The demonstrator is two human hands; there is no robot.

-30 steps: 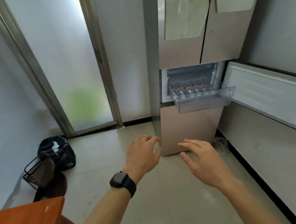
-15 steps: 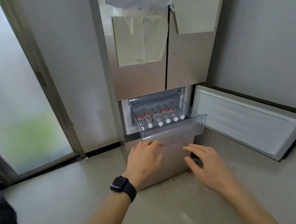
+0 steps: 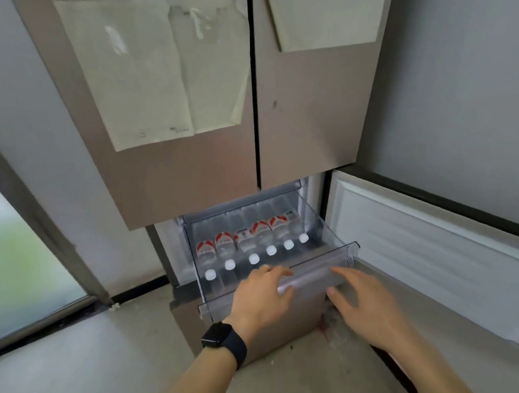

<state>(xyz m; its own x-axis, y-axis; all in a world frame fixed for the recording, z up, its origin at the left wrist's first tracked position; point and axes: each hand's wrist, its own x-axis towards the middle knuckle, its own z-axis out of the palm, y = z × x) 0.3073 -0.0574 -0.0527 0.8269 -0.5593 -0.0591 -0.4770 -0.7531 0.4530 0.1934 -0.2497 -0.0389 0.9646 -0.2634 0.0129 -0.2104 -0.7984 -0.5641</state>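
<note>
- The clear drawer (image 3: 323,274) stands pulled out of the lower middle of the refrigerator (image 3: 189,172), just above the centre of the frame's lower half.
- Six water bottles (image 3: 251,243) lie side by side in it, caps towards the camera.
- The drawer's front lip runs from lower left to upper right, across the line of both forearms.
- The left hand (image 3: 260,298), with a smartwatch (image 3: 222,336) on its wrist, is already on the lip. Its fingers (image 3: 281,274) are bent over the top edge and appear to clasp it.
- The right hand (image 3: 368,304) is released, with fingers (image 3: 344,275) straight and spread. Their tips are at the lip's face, up and left of the palm; I cannot tell whether they touch.
- The left hand is therefore nearer. The drawer likely slides at right angles to its lip.
- The compartment door (image 3: 440,255) hangs open at right.
</note>
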